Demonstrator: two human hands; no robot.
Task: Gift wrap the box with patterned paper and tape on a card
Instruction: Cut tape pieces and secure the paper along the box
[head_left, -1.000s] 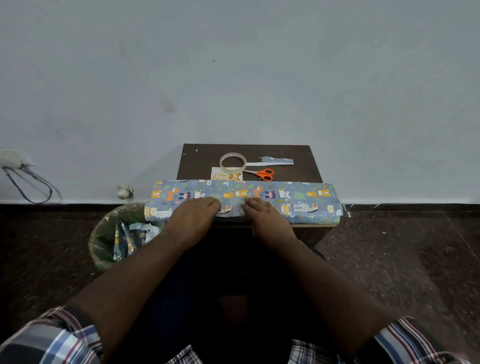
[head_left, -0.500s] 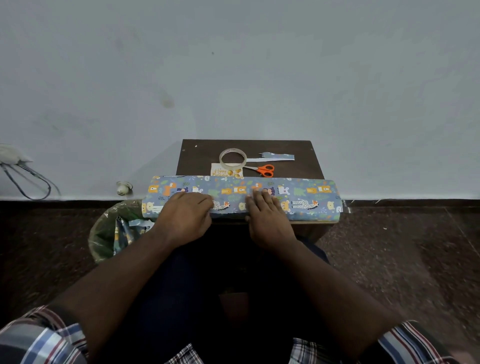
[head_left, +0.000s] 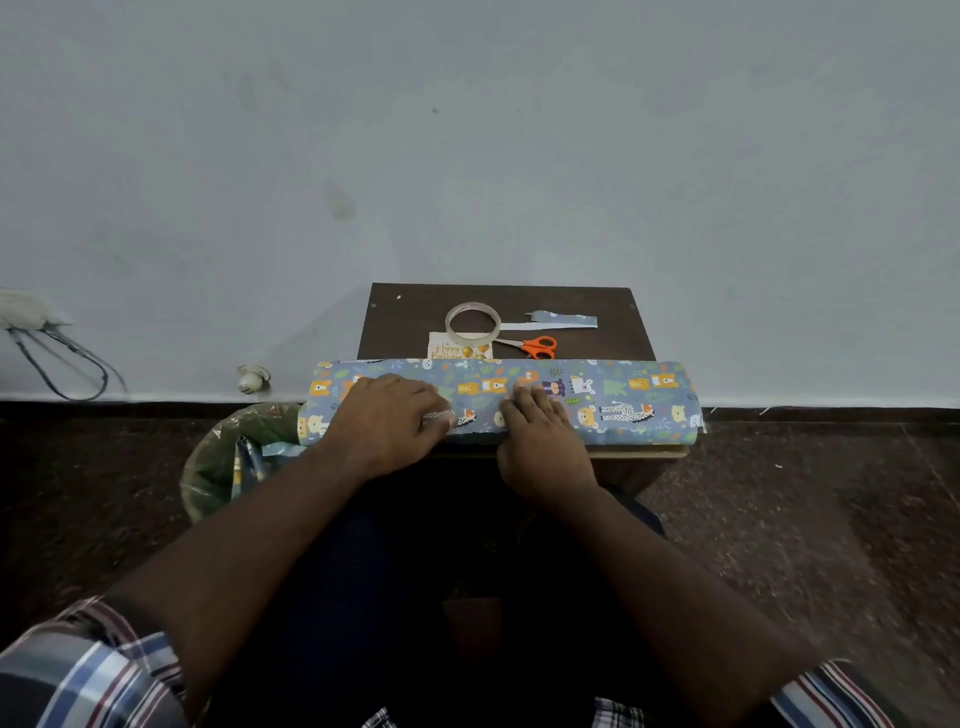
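Observation:
Blue patterned paper (head_left: 623, 400) with animal prints lies folded over the box along the front of a small dark table (head_left: 405, 317); the box itself is hidden under it. My left hand (head_left: 387, 421) presses on the paper left of centre, its fingers lying across the top. Right beside it, my right hand (head_left: 540, 431) rests flat with straight fingers on the paper's middle. Behind the paper sit a clear tape roll (head_left: 472, 322), a small card (head_left: 457, 351) and orange-handled scissors (head_left: 535, 347).
A cut strip of the same paper (head_left: 563, 319) lies at the table's back right. A green-lined bin (head_left: 228, 457) with paper scraps stands on the floor left of the table. The wall rises just behind the table.
Both hands have slid farther up onto the top of the paper, flattening it over the box. The paper's fold has moved slightly away from me.

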